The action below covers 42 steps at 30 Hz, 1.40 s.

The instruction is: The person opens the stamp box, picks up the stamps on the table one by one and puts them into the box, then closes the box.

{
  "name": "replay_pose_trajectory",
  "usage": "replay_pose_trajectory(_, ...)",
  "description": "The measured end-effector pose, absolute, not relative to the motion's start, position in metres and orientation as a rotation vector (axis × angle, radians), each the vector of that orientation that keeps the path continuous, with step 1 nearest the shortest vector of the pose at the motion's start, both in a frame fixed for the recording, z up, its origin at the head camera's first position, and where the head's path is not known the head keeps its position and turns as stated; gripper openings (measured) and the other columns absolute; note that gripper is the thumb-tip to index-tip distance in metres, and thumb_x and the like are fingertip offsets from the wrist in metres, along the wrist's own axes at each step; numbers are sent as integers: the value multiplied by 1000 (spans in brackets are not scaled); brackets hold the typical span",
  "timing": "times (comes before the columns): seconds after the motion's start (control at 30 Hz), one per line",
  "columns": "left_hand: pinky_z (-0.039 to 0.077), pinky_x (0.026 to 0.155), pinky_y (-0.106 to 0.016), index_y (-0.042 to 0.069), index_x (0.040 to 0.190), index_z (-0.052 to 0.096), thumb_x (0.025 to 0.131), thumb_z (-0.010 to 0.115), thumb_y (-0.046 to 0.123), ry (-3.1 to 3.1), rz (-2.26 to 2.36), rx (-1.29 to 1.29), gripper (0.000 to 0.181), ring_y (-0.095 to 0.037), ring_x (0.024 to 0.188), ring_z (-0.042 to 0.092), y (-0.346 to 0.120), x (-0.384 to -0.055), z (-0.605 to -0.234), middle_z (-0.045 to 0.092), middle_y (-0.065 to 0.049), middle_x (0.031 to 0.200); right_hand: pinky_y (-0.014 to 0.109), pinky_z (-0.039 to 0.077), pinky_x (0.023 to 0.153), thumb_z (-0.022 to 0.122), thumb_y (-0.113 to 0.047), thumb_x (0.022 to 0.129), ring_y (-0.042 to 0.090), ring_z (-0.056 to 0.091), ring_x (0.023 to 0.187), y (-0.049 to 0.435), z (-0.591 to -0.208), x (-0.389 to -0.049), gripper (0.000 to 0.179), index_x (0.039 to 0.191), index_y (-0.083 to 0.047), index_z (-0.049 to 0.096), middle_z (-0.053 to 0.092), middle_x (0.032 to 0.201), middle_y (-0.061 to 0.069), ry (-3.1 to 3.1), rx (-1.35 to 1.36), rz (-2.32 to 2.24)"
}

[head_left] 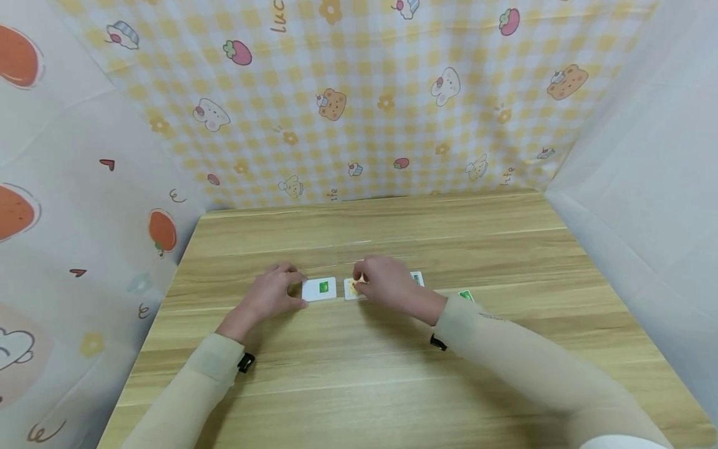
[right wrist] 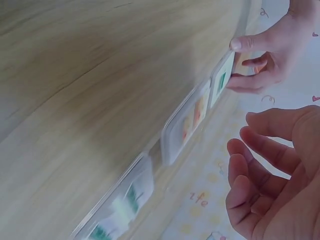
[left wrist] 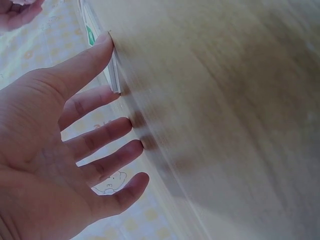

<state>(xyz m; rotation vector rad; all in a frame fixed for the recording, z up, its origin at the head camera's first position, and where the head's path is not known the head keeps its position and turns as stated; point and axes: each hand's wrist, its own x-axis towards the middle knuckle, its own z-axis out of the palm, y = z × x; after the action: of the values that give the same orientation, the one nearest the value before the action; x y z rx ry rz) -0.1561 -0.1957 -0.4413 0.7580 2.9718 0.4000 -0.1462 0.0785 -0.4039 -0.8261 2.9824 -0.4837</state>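
Note:
My left hand holds a small white card stack with a green square at its left edge, thumb at the near corner and index finger at the far corner. In the left wrist view, the thumb and index finger touch the layered edge; the other fingers are spread. My right hand hovers over a card with a yellow-orange picture, partly covering it. Its fingers are loosely bent, with nothing between thumb and fingers in the right wrist view. Another card with green pictures lies to the right, mostly hidden by this hand in the head view.
A further green-pictured card lies by the right sleeve, partly covered. Faint clear outlines of something transparent show behind the cards on the wooden table. A checked curtain hangs at the back, with pale sheets at both sides.

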Motion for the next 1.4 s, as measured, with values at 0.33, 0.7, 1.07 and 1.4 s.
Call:
replay_pose_trajectory(0.33,41,76,-53,17,115,63,67,77,44,2967,410,747,57,-27,102,47,-196,-156,-443,53,-4,115,22,38,44,66,-21,75,6,49,61,118,-396,-141,13,88,-19,70,57,75,-8,3019,-854,-500)
replay_pose_trajectory(0.7,42,74,-52,19,116,63,67,76,46,2975,366,744,57,-26,103,48,-191,-153,-444,53,-4,116,27,44,56,71,-21,75,13,56,73,181,-396,-129,20,94,-14,69,62,85,1,2984,-714,-551)
replay_pose_trajectory(1.07,42,75,-52,19,118,61,68,76,46,2985,349,721,58,-26,103,48,-194,-154,-445,52,-3,116,29,48,59,74,-14,72,21,59,78,247,-414,-115,28,99,-10,67,61,89,6,3031,-633,-589)
replay_pose_trajectory(1.4,42,75,-54,19,118,61,68,76,45,2992,344,732,58,-24,102,48,-196,-153,-444,52,-2,116,25,38,49,75,-22,73,10,46,63,267,-435,-102,34,105,-13,66,56,87,2,3067,-586,-491)
